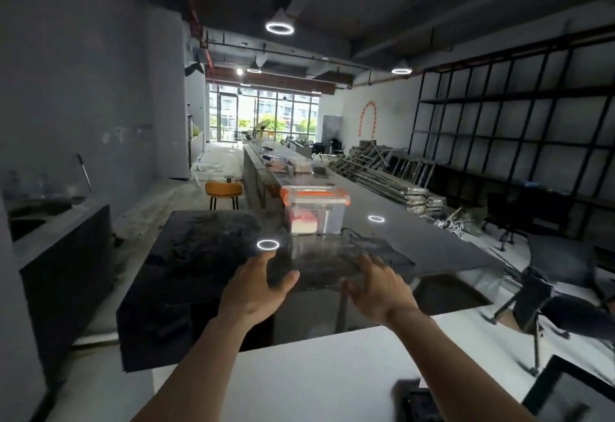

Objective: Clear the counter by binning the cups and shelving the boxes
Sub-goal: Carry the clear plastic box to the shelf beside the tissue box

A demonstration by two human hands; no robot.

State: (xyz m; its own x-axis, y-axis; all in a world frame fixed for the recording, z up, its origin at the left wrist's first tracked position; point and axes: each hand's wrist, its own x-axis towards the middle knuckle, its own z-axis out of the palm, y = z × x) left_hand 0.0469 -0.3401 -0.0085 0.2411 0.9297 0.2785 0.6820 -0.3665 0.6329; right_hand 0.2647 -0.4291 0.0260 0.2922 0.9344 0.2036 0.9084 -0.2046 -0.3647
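A clear plastic box point(314, 210) with an orange-clipped lid stands on the long dark counter point(416, 238), with pink and white contents inside. My left hand point(256, 288) and my right hand point(379, 283) are both held out over the counter's near end, fingers spread and holding nothing. The box lies a short way beyond them, between the two hands. Further along the counter lie more boxes and flat items point(289, 163), too blurred to name. I see no cups.
A white surface point(316, 371) lies just below my arms. A black grid shelf point(519, 129) covers the right wall, with stacked metal frames point(392, 182) below it. An orange stool point(223, 190) stands left of the counter. An office chair point(549, 288) sits at the right.
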